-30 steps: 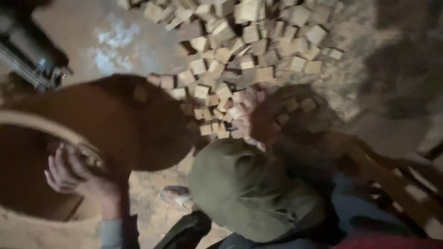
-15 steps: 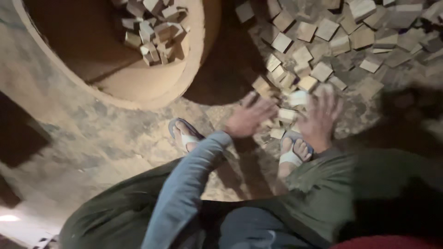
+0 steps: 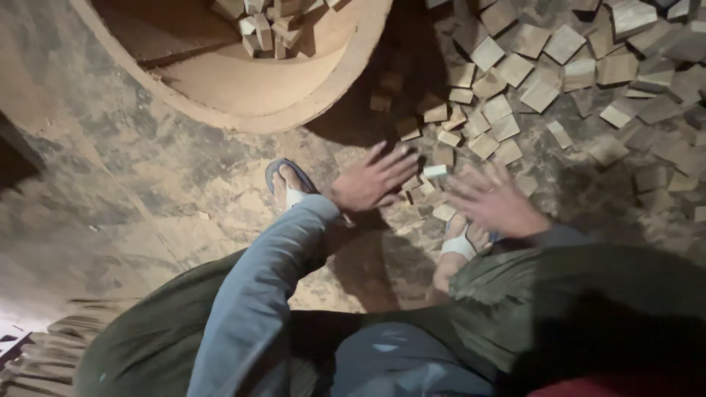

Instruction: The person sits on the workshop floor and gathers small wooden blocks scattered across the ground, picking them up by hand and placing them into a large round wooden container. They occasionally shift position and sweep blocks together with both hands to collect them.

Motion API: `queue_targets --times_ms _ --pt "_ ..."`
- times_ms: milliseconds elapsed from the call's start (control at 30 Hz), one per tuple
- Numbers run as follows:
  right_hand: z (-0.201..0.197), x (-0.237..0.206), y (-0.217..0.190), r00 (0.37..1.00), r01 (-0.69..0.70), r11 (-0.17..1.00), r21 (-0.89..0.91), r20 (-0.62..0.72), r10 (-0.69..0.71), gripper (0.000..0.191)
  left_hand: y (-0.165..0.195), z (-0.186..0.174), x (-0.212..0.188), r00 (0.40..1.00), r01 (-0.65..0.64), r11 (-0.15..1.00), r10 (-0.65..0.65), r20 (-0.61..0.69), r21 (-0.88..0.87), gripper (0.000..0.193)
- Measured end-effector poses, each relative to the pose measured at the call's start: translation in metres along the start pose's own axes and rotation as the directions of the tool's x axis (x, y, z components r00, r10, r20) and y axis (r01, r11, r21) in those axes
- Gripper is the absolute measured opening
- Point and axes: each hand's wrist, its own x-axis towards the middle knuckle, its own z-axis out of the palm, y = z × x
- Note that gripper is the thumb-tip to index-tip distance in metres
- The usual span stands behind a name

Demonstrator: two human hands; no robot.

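Many small wooden blocks (image 3: 515, 70) lie scattered on the dirt floor ahead of me. My left hand (image 3: 371, 180) is stretched out flat with fingers spread, just over the near edge of the pile. My right hand (image 3: 493, 200) is also spread, palm down, hovering above blocks beside my sandalled foot (image 3: 460, 246). Neither hand holds anything. A small pale block (image 3: 435, 170) lies between the two hands. A large round basin (image 3: 294, 88) at the top left holds several more blocks (image 3: 268, 26).
My other sandalled foot (image 3: 288, 184) rests on the floor left of my left hand. My legs in dark trousers fill the bottom of the view. The basin casts a dark shadow over blocks near its rim (image 3: 390, 95).
The view swung from the pile to the basin, then settled. Both hands have spread wider over the blocks near my feet.
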Motion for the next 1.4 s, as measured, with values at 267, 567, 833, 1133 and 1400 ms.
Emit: queue_targets --times_ms 267,567,833,1133,1400 --pt "-0.028 0.025 0.079 0.922 -0.356 0.921 0.157 -0.098 0.374 0.081 -0.04 -0.011 0.103 0.949 -0.192 0.54 -0.111 -0.296 -0.819 0.071" --pt "-0.017 0.005 0.053 0.959 -0.281 0.929 -0.242 -0.09 0.267 0.068 0.022 -0.022 0.066 0.97 0.007 0.996 -0.029 -0.24 -0.093 0.084" --pt "-0.014 -0.053 0.012 0.829 -0.495 0.854 0.159 -0.208 0.519 0.065 -0.025 -0.013 0.042 0.879 0.449 0.802 -0.475 0.036 -0.393 0.069" --pt "-0.002 -0.054 -0.025 0.652 -0.608 0.708 0.358 -0.283 0.703 0.101 -0.081 -0.034 0.073 0.901 -0.012 0.746 -0.281 -0.332 -0.666 0.068" --pt "0.0 -0.077 -0.018 0.65 -0.691 0.65 0.316 -0.124 0.75 0.125 -0.053 -0.008 0.098 0.86 0.086 0.879 -0.303 -0.411 -0.469 0.065"
